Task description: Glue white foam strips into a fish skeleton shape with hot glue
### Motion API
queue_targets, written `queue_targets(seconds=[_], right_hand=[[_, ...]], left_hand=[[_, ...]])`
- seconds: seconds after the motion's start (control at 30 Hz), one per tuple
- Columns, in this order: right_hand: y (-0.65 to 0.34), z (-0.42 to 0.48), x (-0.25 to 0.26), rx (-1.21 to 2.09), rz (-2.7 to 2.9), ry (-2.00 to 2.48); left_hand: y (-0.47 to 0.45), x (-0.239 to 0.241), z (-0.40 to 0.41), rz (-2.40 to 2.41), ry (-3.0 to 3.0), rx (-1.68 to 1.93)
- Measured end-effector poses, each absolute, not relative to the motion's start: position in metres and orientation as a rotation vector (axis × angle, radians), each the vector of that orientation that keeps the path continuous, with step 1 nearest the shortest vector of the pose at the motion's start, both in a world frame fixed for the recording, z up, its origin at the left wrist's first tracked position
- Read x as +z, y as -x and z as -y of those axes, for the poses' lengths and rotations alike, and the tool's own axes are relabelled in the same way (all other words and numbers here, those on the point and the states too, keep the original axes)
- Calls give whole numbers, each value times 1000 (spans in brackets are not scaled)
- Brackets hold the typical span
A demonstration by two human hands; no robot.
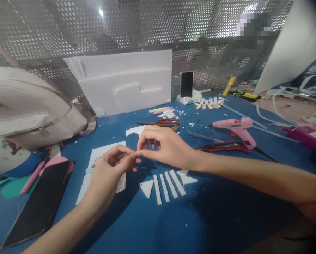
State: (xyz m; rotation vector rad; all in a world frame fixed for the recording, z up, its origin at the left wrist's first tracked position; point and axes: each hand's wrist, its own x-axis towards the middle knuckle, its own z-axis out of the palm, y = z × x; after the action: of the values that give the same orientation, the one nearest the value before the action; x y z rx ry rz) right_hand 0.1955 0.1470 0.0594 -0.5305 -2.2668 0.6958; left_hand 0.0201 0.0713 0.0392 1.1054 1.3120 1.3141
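My left hand (115, 164) and my right hand (164, 146) meet above the blue table (179, 225), both closed in a pinch with fingertips touching. Whatever lies between the fingertips is too small or hidden to make out. Just below my right hand, several white strips (163, 187) lie in a row, with a white triangular piece (147, 188) on their left and a jagged white piece (188, 178) on their right. Partly under my left hand is a white sheet (97, 155) with small printed marks. Behind my right hand is another cut white piece (134, 131).
Red-handled scissors (166, 123) and white scraps (167, 113) lie beyond my hands. To the right are a pink glue gun (236, 128) and a second red-handled tool (224, 146). A dark phone (37, 204) and a pale backpack (33, 106) occupy the left; a propped phone (187, 84) stands behind.
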Motion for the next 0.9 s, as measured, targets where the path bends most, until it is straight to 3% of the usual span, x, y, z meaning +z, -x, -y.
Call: queue_targets(seconds=[0.4,0.9], right_hand=[[-191,-146,54,894,2223,667],[-191,-155,48,1670,1995,726]], left_hand=[[-21,41,-69,-1355,-1102,1434],[-21,39,-69,-1419,-1282,1539]])
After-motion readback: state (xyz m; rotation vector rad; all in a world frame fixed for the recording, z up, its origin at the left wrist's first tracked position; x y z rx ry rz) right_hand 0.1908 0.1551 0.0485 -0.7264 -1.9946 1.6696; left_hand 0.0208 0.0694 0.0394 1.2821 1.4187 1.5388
